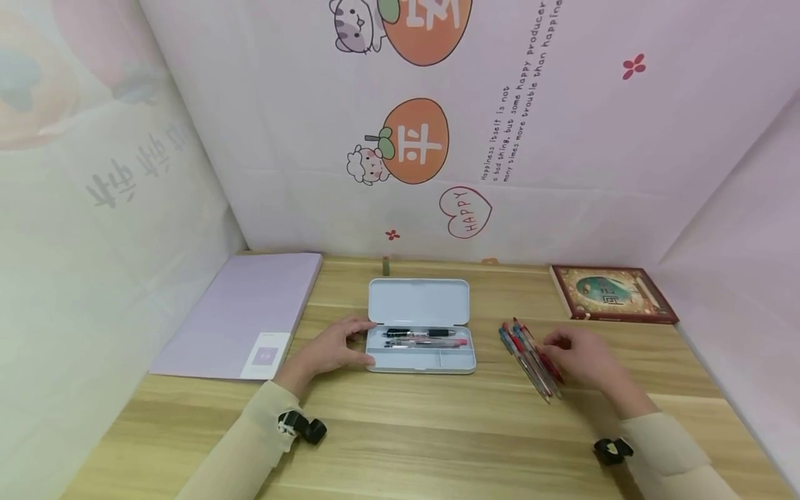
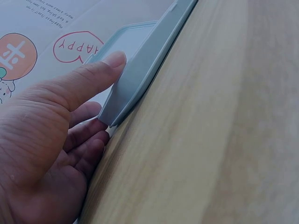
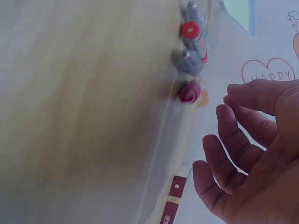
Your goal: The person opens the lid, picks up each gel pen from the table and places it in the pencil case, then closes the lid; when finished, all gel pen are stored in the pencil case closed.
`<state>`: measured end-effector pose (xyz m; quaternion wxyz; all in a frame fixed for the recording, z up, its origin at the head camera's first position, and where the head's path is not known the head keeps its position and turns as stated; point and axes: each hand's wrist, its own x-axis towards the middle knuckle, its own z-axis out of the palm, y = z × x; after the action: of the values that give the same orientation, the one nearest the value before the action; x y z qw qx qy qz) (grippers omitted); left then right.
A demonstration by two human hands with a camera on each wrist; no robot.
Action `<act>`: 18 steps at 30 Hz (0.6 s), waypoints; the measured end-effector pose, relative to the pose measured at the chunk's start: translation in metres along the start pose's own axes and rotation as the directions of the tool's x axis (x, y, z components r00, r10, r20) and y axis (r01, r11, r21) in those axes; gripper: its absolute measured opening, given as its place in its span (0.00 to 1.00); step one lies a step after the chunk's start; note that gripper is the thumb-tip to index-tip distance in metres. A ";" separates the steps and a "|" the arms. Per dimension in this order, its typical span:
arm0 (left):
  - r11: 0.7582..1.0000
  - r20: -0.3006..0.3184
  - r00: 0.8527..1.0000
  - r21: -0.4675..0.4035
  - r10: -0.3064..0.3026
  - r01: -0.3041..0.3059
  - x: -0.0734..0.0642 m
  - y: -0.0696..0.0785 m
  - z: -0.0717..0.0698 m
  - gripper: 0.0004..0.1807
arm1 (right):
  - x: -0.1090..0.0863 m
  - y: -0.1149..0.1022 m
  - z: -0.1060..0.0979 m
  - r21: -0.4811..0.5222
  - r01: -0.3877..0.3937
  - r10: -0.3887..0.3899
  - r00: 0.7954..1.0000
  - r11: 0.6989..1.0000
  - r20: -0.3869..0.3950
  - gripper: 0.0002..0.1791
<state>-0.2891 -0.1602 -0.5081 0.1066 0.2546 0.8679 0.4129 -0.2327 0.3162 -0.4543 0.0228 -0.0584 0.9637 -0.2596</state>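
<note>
A light blue pencil case (image 1: 409, 360) lies with its lid folded back, and several pens (image 1: 425, 342) sit in its long rear compartment. My left hand (image 1: 337, 345) holds the case's left end; in the left wrist view the thumb (image 2: 100, 72) lies against the wall near the rim and the other fingers are partly hidden behind the corner. To the right, a bunch of pens (image 1: 528, 357) with blue, red and clear barrels lies on the table. My right hand (image 1: 584, 355) hovers beside them, fingers loosely bent, with nothing held in the right wrist view.
A lilac folder (image 1: 250, 298) with a white label lies at the left on the wooden table (image 1: 400, 444). A dark red illustrated book (image 1: 615, 293) is at the back right. A small green object (image 1: 385, 266) stands by the rear printed cloth wall.
</note>
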 end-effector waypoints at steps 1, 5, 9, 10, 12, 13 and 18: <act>1.000 0.001 1.000 0.002 -0.004 0.004 0.000 0.000 0.000 0.44 | -0.001 0.001 -0.001 -0.004 -0.002 0.002 1.000 1.000 0.004 0.10; 1.000 -0.002 1.000 0.000 -0.006 0.006 -0.001 -0.001 0.000 0.44 | -0.002 0.003 -0.003 -0.033 -0.002 0.003 1.000 0.999 0.022 0.09; 1.000 -0.003 1.000 0.007 -0.003 0.003 0.000 0.000 0.000 0.44 | -0.003 0.004 -0.001 -0.064 0.003 0.000 0.999 0.998 0.048 0.07; 1.000 -0.003 1.000 0.009 -0.001 0.001 0.000 0.000 0.000 0.44 | -0.003 0.004 0.000 -0.071 0.000 0.003 0.999 0.997 0.053 0.07; 1.000 -0.001 1.000 0.007 0.003 -0.003 0.000 0.000 0.000 0.44 | -0.003 0.004 0.001 -0.083 -0.003 0.008 0.998 0.997 0.063 0.06; 1.000 0.000 1.000 0.007 0.002 -0.002 0.000 0.000 0.000 0.44 | -0.003 0.003 0.001 -0.088 -0.005 0.011 0.998 0.996 0.067 0.06; 1.000 0.000 1.000 0.003 0.004 -0.004 0.000 0.000 0.000 0.43 | -0.003 0.001 0.000 -0.110 -0.017 0.027 0.996 0.994 0.087 0.07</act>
<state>-0.2889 -0.1600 -0.5085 0.1052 0.2562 0.8681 0.4120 -0.2296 0.3173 -0.4542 0.0650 -0.0602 0.9751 -0.2033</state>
